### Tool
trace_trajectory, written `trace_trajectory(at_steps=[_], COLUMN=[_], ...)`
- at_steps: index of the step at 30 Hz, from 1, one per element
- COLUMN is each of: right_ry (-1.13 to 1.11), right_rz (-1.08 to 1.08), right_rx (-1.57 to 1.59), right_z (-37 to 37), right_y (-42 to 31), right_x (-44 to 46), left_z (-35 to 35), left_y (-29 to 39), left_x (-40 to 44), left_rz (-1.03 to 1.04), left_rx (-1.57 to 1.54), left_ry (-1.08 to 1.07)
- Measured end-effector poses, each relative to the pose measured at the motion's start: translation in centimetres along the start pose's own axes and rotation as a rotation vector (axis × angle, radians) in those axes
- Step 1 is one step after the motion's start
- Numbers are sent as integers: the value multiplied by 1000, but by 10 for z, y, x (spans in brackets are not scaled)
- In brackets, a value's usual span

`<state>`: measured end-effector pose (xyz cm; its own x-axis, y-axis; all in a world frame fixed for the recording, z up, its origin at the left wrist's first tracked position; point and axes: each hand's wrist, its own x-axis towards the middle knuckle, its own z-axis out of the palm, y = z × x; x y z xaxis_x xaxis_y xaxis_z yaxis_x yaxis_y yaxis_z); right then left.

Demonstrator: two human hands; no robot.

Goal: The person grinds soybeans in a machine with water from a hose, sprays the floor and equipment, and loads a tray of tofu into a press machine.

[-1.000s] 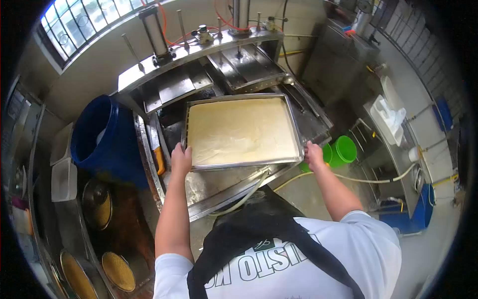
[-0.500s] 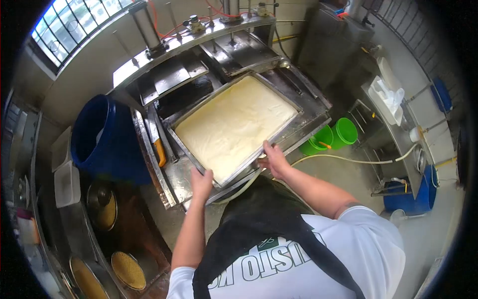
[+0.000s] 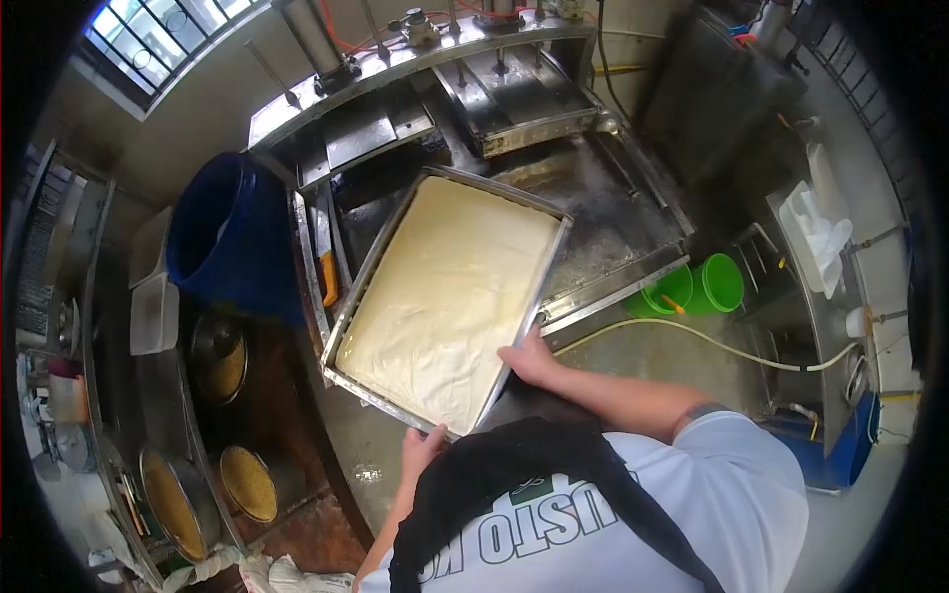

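Observation:
A rectangular metal tray holds a smooth cream-coloured slab that fills it nearly to the edges. It lies turned at an angle, over the near left part of the steel press table. My left hand grips the tray's near corner, with part of the hand hidden by the apron. On the tray's right side my right hand is closed round the rim, thumb on top and the other fingers out of sight below.
An orange-handled knife lies on the table's left edge beside a blue barrel. Round pots of yellowish grains stand at lower left. Green buckets, a pale hose and a side counter are at right.
The tray has turned further and come left and nearer my body, uncovering wet steel on the table's right part. Both hands have moved with it and still hold it.

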<state>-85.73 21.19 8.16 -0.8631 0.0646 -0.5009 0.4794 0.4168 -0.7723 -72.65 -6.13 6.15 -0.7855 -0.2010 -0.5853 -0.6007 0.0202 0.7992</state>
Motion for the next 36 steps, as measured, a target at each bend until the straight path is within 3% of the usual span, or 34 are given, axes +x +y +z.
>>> trace_trajectory(at_steps=[2, 4, 5, 6, 7, 8, 9, 10, 11, 13, 15, 16, 17, 19, 20, 21, 23, 24, 26, 27, 29, 34, 36], right_ry=[11, -62, -102, -25, -192, -118, -136, -5, 130, 69, -55, -56, -59, -64, -47, -27, 52, 126, 105, 79, 83, 88, 53], right_rz=[-224, -192, -158, -186, -156, -184, -194, -278, -361, -317, -221, -229, -231, -221, -249, -277, -333, -396, -373, -352, -367, -418, -288], right_rx=[10, -37, -32, -61, 17, 5, 3, -30, -61, -102, -188, -195, -237, -270, -258, -250, -218, -183, -145, -100, -57, 55, -42], right_z=[12, 6, -9, -10, -26, -22, -19, -18, -19, -29, -32, -34, -35, -32, -29, -28, -24, -22, -21, -21, -22, -40, -43], right_y=[26, 6, -27, -37, -52, -47, -47, -47, -48, -59, -52, -53, -55, -51, -47, -43, -37, -35, -30, -29, -25, -33, -13], right_x=[45, 83, 82, 93, 106, 125, 123, 120, 117, 88, 86, 86, 87, 89, 93, 98, 97, 97, 102, 104, 99, 72, 76], left_z=[1, 0, 17, 19, 24, 40, 48, 52, 53, 60, 69, 73, 73, 63, 48, 37, 19, 10, -8, -18, -32, -53, -42], left_y=[-1, 11, 78, 87, 94, 121, 140, 147, 140, 130, 105, 121, 143, 182, 149, 148, 146, 145, 141, 143, 150, 128, 136], left_x=[-11, -7, -31, -20, -7, -8, 2, 19, 44, 80, 114, 106, 101, 90, 110, 108, 109, 114, 125, 127, 126, 115, 89], left_rz=[-4, 74, 8, 27, 145, 409, 517, 593, 899, 855, 839, 469, 470, 166, 450, 455, 506, 514, 328, 333, 124, 234, 144], left_rx=[61, 351, 445, 502, 633, 791, 845, 896, 911, 948, 1352, 1259, 1252, 1210, 1281, 1282, 1330, 1323, 938, 935, 888, 881, 834], left_ry=[32, -242, -233, -223, -85, 89, 147, 195, 307, 340, 618, 303, 311, 14, 293, 286, 661, 658, 670, 663, 501, 357, 307])
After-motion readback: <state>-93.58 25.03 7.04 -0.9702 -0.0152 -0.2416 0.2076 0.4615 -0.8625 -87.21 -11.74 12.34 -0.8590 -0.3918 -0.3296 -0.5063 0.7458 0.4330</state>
